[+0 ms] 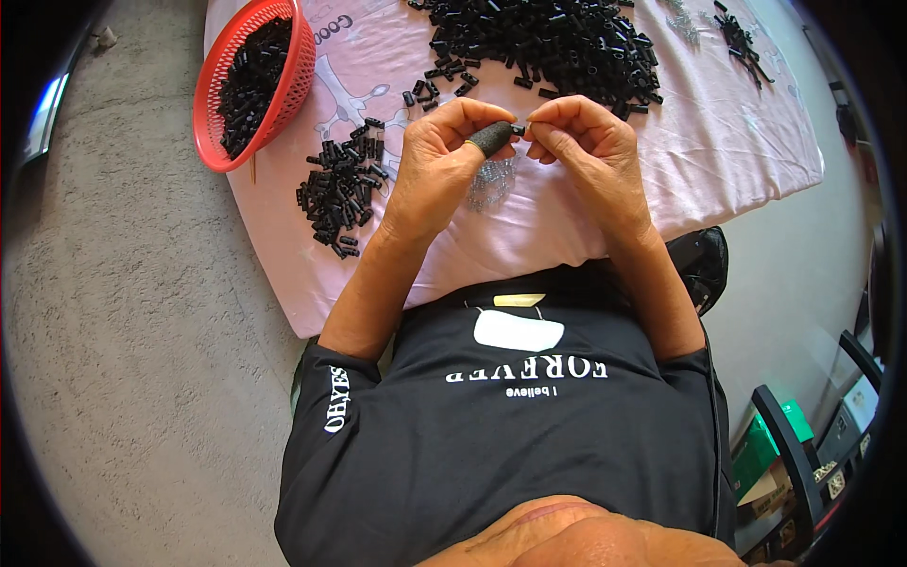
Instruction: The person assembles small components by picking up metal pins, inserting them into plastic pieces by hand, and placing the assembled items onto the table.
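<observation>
1. The small black tube [519, 130] lies at 3 o'clock from my left grip [436, 156], the nearer one, its long axis running roughly 9 to 3.
2. That left grip, thumb in a dark finger cover [490, 139], pinches it narrowly.
3. My right grip [600, 156] is pinched narrow at the tube's 3 o'clock end; fingers hide whatever it holds, so I cannot tell.
4. Silver pieces [491, 189] lie at 7 on the worktop [727, 180], the big black heap [548, 47] at 12.
</observation>
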`<action>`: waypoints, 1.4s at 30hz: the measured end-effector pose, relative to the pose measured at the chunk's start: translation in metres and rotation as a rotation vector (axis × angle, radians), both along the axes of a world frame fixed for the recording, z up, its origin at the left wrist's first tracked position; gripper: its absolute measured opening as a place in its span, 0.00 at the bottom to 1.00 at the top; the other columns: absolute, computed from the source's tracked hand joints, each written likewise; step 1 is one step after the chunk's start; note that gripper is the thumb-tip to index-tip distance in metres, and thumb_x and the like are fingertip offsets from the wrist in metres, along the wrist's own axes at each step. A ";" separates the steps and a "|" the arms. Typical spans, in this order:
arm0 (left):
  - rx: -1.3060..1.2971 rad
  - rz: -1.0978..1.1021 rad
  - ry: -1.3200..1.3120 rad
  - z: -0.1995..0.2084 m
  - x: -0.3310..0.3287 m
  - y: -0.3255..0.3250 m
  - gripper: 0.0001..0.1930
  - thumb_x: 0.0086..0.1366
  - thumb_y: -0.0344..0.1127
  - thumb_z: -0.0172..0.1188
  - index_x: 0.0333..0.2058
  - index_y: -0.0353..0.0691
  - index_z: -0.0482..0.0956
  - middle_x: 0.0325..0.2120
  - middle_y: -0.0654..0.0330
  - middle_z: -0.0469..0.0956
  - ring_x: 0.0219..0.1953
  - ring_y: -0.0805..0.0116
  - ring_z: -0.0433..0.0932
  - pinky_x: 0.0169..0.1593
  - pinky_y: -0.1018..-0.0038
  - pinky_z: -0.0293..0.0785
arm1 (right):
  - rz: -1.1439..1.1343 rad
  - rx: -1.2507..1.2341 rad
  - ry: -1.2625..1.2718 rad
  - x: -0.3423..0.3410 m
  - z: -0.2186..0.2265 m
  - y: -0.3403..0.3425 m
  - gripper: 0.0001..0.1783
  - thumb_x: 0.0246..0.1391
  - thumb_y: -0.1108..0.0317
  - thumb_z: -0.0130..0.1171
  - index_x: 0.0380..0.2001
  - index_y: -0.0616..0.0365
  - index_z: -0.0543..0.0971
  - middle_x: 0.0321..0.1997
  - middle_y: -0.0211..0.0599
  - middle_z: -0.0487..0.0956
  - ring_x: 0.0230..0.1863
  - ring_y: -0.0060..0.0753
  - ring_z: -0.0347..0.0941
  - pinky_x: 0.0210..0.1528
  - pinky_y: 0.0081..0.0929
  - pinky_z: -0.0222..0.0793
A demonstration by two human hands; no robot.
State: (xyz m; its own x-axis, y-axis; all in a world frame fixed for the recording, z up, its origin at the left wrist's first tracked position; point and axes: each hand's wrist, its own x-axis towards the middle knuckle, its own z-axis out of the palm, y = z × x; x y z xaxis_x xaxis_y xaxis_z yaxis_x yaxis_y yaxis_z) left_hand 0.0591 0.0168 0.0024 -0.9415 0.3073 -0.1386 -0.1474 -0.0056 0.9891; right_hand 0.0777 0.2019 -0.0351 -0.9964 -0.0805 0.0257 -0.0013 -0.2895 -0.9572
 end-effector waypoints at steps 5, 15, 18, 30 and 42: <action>0.149 -0.035 -0.106 -0.005 -0.003 -0.005 0.10 0.65 0.19 0.54 0.44 0.29 0.79 0.37 0.56 0.82 0.39 0.73 0.81 0.47 0.77 0.78 | 0.010 -0.022 -0.004 0.000 0.001 0.000 0.05 0.63 0.75 0.60 0.41 0.63 0.81 0.35 0.33 0.84 0.36 0.19 0.81 0.41 0.17 0.79; -0.093 0.021 0.154 0.005 0.004 0.009 0.11 0.64 0.15 0.54 0.43 0.30 0.80 0.37 0.60 0.81 0.42 0.76 0.81 0.49 0.81 0.77 | 0.011 -0.042 -0.019 0.000 0.001 -0.001 0.05 0.63 0.75 0.59 0.41 0.64 0.80 0.35 0.33 0.84 0.36 0.19 0.81 0.41 0.17 0.79; -0.105 0.009 0.131 0.008 0.006 0.012 0.12 0.64 0.15 0.55 0.44 0.30 0.80 0.38 0.60 0.81 0.42 0.76 0.81 0.49 0.81 0.77 | 0.020 -0.067 -0.026 0.001 0.001 -0.001 0.05 0.63 0.75 0.59 0.41 0.64 0.80 0.36 0.33 0.84 0.36 0.19 0.81 0.41 0.17 0.78; -0.180 -0.049 0.218 0.003 0.004 0.002 0.18 0.62 0.10 0.50 0.49 0.27 0.76 0.44 0.57 0.79 0.48 0.71 0.80 0.57 0.75 0.76 | 0.019 -0.045 -0.033 0.000 0.002 -0.001 0.06 0.63 0.75 0.59 0.41 0.64 0.80 0.35 0.33 0.84 0.36 0.18 0.80 0.41 0.17 0.77; -0.315 -0.006 0.447 0.005 0.004 0.002 0.16 0.56 0.12 0.56 0.41 0.32 0.83 0.36 0.56 0.85 0.40 0.70 0.84 0.47 0.76 0.80 | 0.058 -0.034 -0.037 0.002 0.003 -0.004 0.05 0.62 0.74 0.61 0.40 0.63 0.80 0.34 0.31 0.82 0.37 0.16 0.78 0.39 0.15 0.75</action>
